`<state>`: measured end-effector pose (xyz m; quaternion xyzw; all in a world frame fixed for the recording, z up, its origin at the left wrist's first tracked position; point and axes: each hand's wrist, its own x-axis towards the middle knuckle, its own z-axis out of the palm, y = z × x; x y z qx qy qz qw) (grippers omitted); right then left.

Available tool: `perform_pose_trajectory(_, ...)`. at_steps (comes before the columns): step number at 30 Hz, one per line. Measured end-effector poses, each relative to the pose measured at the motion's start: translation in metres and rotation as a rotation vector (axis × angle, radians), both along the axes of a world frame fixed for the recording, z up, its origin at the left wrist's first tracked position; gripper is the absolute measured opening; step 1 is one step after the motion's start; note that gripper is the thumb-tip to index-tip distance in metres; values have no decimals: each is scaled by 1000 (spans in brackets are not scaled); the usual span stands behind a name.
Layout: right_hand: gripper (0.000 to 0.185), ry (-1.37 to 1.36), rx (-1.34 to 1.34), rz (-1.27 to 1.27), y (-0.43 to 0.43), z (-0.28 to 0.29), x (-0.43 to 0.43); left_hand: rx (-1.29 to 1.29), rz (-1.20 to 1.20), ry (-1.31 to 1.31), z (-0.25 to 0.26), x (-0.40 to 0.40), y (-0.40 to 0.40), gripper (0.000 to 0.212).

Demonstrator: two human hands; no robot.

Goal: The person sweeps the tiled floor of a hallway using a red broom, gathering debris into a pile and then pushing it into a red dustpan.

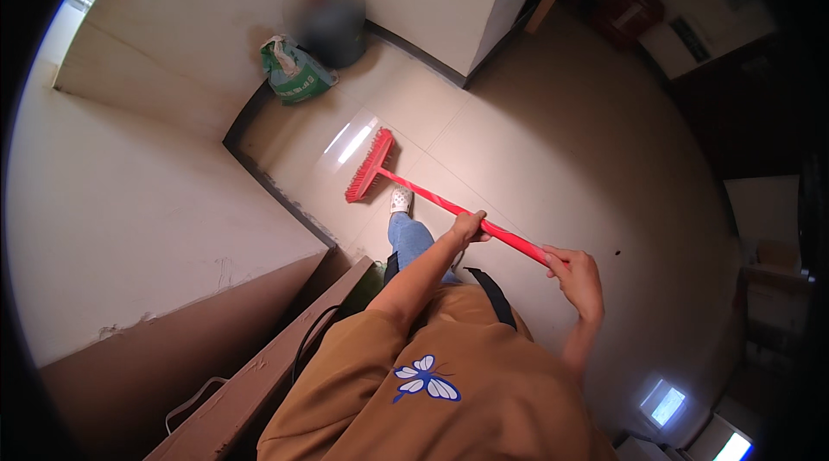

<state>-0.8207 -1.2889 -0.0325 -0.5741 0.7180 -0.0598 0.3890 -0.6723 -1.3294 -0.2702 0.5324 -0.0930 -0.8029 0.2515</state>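
Observation:
A red floor brush [372, 166] with a long red handle [431, 196] stretches out in front of me. Around the middle of the handle, my left hand [469, 228] has its fingers closed. My right hand [578, 274] grips the handle near its upper end, which it partly hides. The bristled head is low over the tiled floor [466, 163], just beyond my shoe [401, 200]; whether the bristles touch the tiles I cannot tell.
In the far corner, a green and white bag [299, 82] leans beside a dark bin [333, 27], blurred at its top. A wall corner [465, 76] juts out on the far side. At my left are a wall [162, 202] and a brownish door [278, 357]. One small dark speck [617, 252] lies on the floor.

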Motion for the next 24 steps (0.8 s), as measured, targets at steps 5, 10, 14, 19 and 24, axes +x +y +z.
perform_pose_trajectory(5, 21, 154, -70, -167, 53, 48, -46, 22, -141, 310, 56, -81, 18, 23)
perform_pose_trajectory(10, 21, 143, -148, -284, 69, 104, -43, 15, -109, 390, 93, -113, 32, 21)
perform_pose_trajectory(14, 21, 96, -116, -192, 63, 122, -56, 51, -85, 340, 114, -103, 34, 22)
perform_pose_trajectory(19, 21, -123, 34, -41, 27, 85, -46, 197, 76, 175, 75, -51, 29, 21)
perform_pose_trajectory(24, 19, -154, 89, 65, -8, 29, -8, 359, 132, 158, 25, 16, 23, 13)
